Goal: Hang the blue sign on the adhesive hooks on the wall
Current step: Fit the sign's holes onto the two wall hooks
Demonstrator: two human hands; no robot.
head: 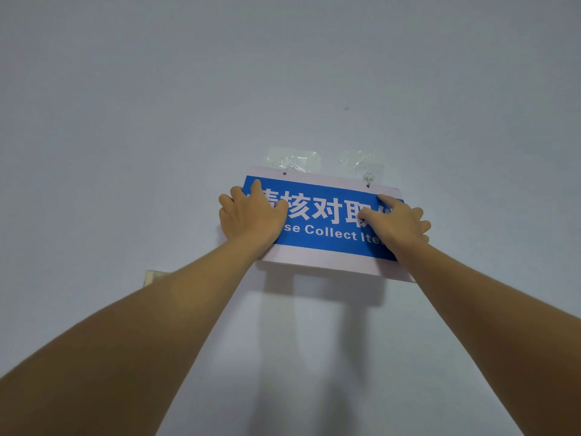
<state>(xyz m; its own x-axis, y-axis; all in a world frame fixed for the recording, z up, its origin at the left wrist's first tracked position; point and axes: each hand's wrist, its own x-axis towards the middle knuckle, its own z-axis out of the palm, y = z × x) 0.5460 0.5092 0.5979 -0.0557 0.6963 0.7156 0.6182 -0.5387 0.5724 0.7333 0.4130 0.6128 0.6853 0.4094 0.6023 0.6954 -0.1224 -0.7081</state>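
Observation:
The blue sign (pixel 323 225), white-bordered with white lettering, lies flat against the pale wall, tilted slightly down to the right. My left hand (pixel 251 215) grips its left end, thumb across the front and fingers around the edge. My right hand (pixel 397 226) holds the right end the same way. Two clear adhesive hooks are stuck to the wall just above the top edge: the left hook (pixel 292 163) sits above the sign's left hole, and the right hook (pixel 367 177) meets the right hole, where the peg seems to pass through.
The wall (pixel 157 121) is plain and pale blue-grey all around. A small beige patch (pixel 154 276) sits on the wall at lower left, beside my left forearm. Shadows of the sign and my arms fall below the sign.

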